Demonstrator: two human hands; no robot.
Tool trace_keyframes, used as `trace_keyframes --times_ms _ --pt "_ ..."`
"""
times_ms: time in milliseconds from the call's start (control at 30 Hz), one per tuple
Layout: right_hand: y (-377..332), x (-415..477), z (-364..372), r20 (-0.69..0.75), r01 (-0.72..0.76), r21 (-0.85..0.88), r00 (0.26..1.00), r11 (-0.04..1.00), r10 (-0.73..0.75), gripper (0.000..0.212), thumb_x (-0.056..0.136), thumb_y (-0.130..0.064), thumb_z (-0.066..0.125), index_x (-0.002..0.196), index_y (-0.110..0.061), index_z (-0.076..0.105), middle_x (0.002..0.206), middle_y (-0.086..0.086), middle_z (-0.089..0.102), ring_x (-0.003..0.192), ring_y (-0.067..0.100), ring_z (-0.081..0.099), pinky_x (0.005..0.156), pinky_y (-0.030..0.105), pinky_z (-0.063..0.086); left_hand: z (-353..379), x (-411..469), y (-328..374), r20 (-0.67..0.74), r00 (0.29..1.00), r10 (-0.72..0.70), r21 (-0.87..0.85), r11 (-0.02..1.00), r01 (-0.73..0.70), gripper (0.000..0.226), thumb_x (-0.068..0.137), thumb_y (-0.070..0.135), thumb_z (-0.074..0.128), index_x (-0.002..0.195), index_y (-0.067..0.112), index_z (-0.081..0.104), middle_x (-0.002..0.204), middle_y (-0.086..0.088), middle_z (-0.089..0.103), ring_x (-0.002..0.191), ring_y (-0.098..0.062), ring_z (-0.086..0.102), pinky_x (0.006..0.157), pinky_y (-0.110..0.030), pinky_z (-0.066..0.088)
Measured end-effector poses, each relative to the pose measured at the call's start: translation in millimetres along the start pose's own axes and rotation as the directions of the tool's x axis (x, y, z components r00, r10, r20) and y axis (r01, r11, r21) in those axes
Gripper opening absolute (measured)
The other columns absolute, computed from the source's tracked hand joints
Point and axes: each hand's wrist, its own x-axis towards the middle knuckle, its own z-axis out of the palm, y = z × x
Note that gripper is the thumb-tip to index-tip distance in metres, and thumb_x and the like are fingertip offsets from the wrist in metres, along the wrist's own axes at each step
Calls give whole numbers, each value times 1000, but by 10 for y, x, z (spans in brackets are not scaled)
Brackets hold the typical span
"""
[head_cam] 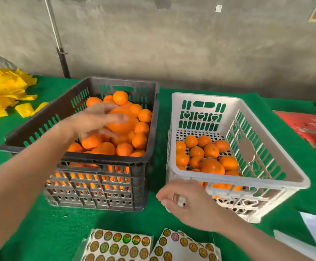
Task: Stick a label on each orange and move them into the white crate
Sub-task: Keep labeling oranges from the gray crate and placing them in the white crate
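In the head view our left hand [95, 120] curls its fingers round an orange [124, 124] over the heaped black crate [104, 159] at left, while our right hand [191, 204], just before the white crate [200, 96] at right, pinches a small white scrap [181, 201] beyond the near label sheets [119, 245].

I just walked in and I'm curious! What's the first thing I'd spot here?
You'd see the bright oranges heaped in the black crate in the middle of the green table, where the person's left grip holds a big orange. To its right, the white crate has a smaller batch on its bottom. At the near edge lie sheets of shiny round stickers.
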Motion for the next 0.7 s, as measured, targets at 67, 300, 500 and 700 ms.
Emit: trace_keyframes --times_ms 67,300,500,700 --pt "249 -144 191 283 -202 -159 929 966 241 27 92 -24 58 115 -11 63 109 2 65 91 5 59 75 13 44 136 -221 91 -52 984 170 -133 976 -175 84 34 52 92 104 17 64 92 -2 73 85 -16 71 62 -28 59" --pt "862 -390 758 354 -437 -538 658 721 664 41 87 -47 54 76 -8 47 90 6 47 96 24 48 68 29 38 936 -786 -18 -7 966 258 -153 955 -256 81 34 44 87 108 26 62 105 5 70 99 -18 65 84 -30 53" --pt "870 -394 953 286 -560 -373 689 740 666 42 79 -35 66 88 5 57 84 20 52 77 22 46 65 29 35 1556 -970 -858 24 992 -127 -264 956 129 63 55 39 88 107 16 61 110 -8 68 98 -20 67 81 -29 55" --pt "825 -499 770 111 -566 80 823 821 557 20 87 -8 63 69 -16 59 74 -2 58 71 12 54 67 22 43 1716 -1049 -1614 38 915 -402 -464 804 372 58 67 40 75 113 8 59 107 -9 71 104 -22 64 88 -30 48"
